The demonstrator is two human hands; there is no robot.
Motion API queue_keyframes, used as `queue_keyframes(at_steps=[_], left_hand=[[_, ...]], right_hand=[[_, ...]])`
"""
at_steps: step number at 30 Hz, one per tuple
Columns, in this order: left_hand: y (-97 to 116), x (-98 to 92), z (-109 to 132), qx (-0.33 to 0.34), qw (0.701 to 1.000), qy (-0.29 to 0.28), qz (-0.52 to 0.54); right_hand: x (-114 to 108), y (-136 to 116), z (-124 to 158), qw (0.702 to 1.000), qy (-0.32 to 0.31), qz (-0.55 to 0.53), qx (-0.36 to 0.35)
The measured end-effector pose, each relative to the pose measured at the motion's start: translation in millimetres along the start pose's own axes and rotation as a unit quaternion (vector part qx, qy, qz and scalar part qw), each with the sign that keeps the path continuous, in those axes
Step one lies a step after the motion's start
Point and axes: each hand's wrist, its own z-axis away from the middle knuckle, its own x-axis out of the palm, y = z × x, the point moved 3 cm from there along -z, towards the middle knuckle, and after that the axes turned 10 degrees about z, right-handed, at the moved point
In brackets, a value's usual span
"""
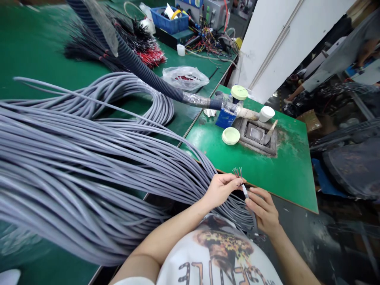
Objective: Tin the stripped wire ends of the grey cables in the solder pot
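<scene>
The left hand (221, 190) grip pinches a gray cable's stripped end (244, 190); the right hand (263, 209) grip spreads just beside it. A tug from the heaped cable coil (89, 166) could bend the fine wires (237, 172).

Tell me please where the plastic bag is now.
In the head view, the plastic bag lies on the green bench, upper middle, just right of the corrugated hose and below the small white cup.

One view only, worn on the head: it faces forward and down — close above the coiled gray cable (74, 158).
</scene>
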Motion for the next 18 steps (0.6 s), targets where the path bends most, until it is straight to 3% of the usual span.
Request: queue_keyframes(at_steps=[18], left_hand=[[2.2,1.2,1.5,-0.007,1.000,0.015,-0.006]], right_hand=[[4.2,-1.7,2.4,0.999,0.016,-0.031,-0.023]])
